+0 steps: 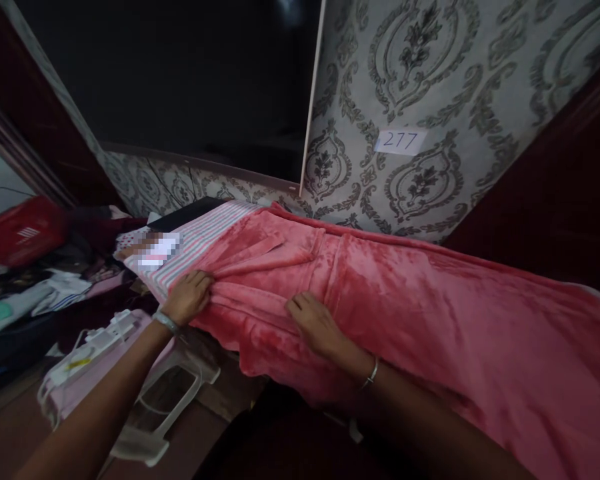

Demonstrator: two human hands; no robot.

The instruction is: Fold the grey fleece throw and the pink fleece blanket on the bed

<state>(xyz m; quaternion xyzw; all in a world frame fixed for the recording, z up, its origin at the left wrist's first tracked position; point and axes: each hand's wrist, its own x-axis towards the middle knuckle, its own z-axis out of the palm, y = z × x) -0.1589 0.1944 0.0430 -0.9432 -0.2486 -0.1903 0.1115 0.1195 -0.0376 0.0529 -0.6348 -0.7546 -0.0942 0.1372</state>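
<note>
A pink plush cloth [405, 293] lies spread over a long raised surface along the wall, with folds running between my two hands. My left hand [187, 297] is closed on its gathered left edge, beside a striped cloth [200, 240] in white, grey and pink. Farther right, my right hand [316, 325] has its fingers bent and pinched on a fold near the front of the plush cloth. Its fingertips are partly sunk in the pile. The front edge of the cloth hangs down in waves. Whatever lies beneath it is hidden.
A pale pink plastic stool [180, 393] carries a white power strip [100, 343] at the lower left. Piled clothes [55, 293] and a red basket [23, 230] lie beyond. Behind hangs a large dark television [180, 80]; a dark flat object [187, 212] sits below it.
</note>
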